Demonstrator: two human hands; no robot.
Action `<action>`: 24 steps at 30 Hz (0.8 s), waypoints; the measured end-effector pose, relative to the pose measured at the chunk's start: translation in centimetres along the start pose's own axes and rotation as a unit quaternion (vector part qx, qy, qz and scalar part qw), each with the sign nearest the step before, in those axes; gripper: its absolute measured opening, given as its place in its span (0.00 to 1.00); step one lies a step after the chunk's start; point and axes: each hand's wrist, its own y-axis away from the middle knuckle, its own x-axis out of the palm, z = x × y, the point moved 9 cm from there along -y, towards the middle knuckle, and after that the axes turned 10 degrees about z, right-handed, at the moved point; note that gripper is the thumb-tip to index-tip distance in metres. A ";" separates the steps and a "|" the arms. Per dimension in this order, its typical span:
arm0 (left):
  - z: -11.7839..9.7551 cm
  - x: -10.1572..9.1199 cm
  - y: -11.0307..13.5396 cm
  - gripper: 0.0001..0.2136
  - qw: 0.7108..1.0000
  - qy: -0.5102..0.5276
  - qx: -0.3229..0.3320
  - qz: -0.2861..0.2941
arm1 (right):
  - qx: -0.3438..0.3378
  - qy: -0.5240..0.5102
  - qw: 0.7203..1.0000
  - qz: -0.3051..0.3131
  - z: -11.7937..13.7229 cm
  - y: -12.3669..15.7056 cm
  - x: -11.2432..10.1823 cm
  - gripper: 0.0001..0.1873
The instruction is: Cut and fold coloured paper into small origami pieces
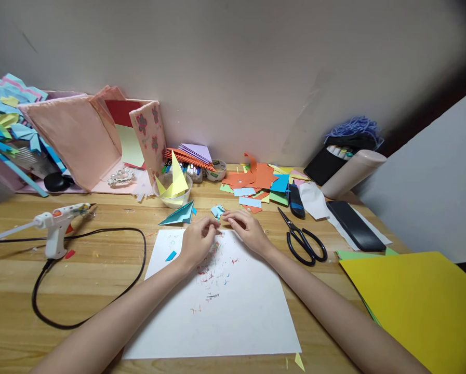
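Note:
Both my hands rest at the top edge of a white paper sheet [233, 306] marked with coloured smears. My left hand [197, 241] is curled, fingertips pinched together. My right hand [245, 228] is curled too, its fingertips meeting the left ones. Between the fingertips sits something small that I cannot make out. Just beyond them lies a small light blue folded paper piece [217, 211]. A teal folded paper shape [179, 214] lies a little to the left of it.
A white glue gun [57, 223] with a black cord [88, 275] is at the left. Black scissors [303, 240], a black phone [355, 225] and yellow card [420, 306] are at the right. Paper scraps [262, 184], a bowl [173, 192] and markers sit behind.

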 end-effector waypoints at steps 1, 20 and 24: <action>-0.3 -0.1 0.0 0.09 0.999 -0.040 0.008 -0.008 | -0.010 0.018 1.000 0.005 0.2 0.0 0.2 0.12; -0.5 3.4 -0.2 0.21 0.953 -0.286 0.062 0.074 | 0.023 0.130 0.984 -0.122 -1.3 -0.2 -1.3 0.25; -0.1 5.2 -2.2 0.24 0.947 -0.307 0.053 0.081 | 0.042 0.111 0.975 -0.186 -2.0 0.3 -2.7 0.25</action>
